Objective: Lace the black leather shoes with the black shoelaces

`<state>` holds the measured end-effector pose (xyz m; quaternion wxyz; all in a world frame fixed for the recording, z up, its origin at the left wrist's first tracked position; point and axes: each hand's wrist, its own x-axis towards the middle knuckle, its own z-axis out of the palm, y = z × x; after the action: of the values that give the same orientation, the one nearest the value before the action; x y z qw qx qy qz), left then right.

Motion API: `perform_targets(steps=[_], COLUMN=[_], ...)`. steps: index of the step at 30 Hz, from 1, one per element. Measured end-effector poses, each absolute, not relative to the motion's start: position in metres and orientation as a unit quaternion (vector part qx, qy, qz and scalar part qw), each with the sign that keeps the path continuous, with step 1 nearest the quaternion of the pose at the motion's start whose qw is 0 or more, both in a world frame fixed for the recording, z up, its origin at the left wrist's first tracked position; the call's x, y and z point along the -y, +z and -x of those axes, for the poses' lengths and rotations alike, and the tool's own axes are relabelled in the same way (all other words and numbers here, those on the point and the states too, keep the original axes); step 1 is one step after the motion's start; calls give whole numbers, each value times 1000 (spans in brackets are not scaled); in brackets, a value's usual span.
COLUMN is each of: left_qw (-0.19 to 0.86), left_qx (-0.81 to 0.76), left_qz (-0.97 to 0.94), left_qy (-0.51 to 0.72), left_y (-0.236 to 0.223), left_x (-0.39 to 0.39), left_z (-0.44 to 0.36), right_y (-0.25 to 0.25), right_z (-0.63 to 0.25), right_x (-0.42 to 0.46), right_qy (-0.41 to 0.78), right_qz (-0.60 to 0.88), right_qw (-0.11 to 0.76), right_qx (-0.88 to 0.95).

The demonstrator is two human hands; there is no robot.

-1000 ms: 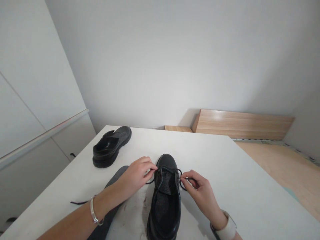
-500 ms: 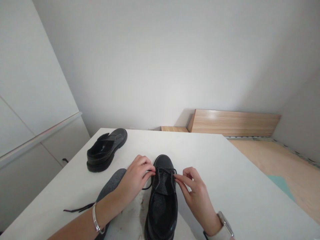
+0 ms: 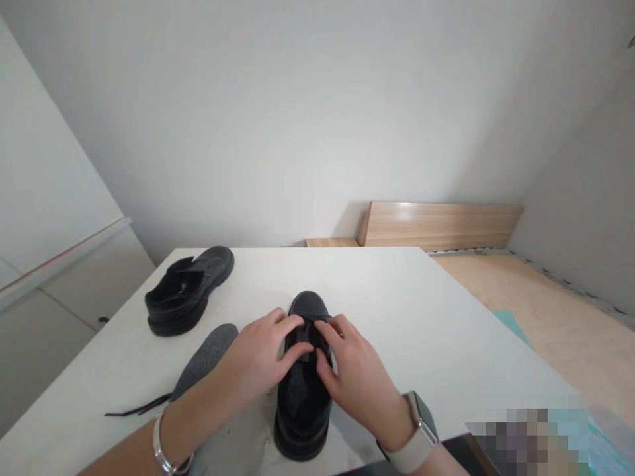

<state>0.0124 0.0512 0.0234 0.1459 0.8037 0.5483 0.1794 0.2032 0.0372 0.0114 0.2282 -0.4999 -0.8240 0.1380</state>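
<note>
A black lace-up shoe (image 3: 308,303) stands upright on the white table in front of me, its toe pointing away. My left hand (image 3: 265,347) grips the left side of its lacing and tongue area between thumb and fingers. From the other side, my right hand (image 3: 358,362) holds the right edge of the same opening. The fingers cover most of the lace and tongue. Left of the shoe lies a grey insole (image 3: 213,350), partly hidden under my left forearm. A loose black shoelace (image 3: 141,408) sticks out beside it.
A second black shoe (image 3: 186,291) sits at the table's (image 3: 397,304) far left. White cabinets (image 3: 59,330) border the left side. Beyond the right edge are a bed base (image 3: 489,281) and a wooden headboard (image 3: 441,223). A blurred patch (image 3: 536,439) is at the lower right.
Both hands have moved inward and closer together, from the lace near the eyelets onto the tongue area. The view has shifted, so everything sits further left in it.
</note>
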Motion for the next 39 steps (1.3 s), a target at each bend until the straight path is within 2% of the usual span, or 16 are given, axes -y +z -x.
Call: perform_targets(steps=[7, 19, 21, 24, 28, 32, 35, 39], left_qw=[55, 8, -7, -3, 110, 145, 124, 105], left_qx=[-567, -566, -561, -551, -516, -486, -477, -455], left_qz=[-822, -824, -828, -831, -799, -728, -671, -679], left_qy=[3, -6, 11, 77, 288, 461, 554, 566], left_y=[40, 40, 41, 46, 71, 110, 132, 141], left_x=[-60, -65, -64, -63, -58, -40, -26, -23], left_z=[-32, -44, -44, -41, -27, -14, -14, -22], right_y=[21, 22, 17, 9, 15, 46, 76, 102], right_z=[-184, -182, -183, -185, -192, -198, -197, -190], right_x=[-42, -55, -57, -62, -65, -60, -55, -53], right_qy=[51, 34, 16, 43, 186, 221, 188, 163], right_qz=[560, 573, 557, 505, 422, 327, 237, 182], right_qw=[102, 84, 128, 272, 494, 647, 740, 792], right_qx=[820, 815, 821, 818, 737, 652, 600, 560])
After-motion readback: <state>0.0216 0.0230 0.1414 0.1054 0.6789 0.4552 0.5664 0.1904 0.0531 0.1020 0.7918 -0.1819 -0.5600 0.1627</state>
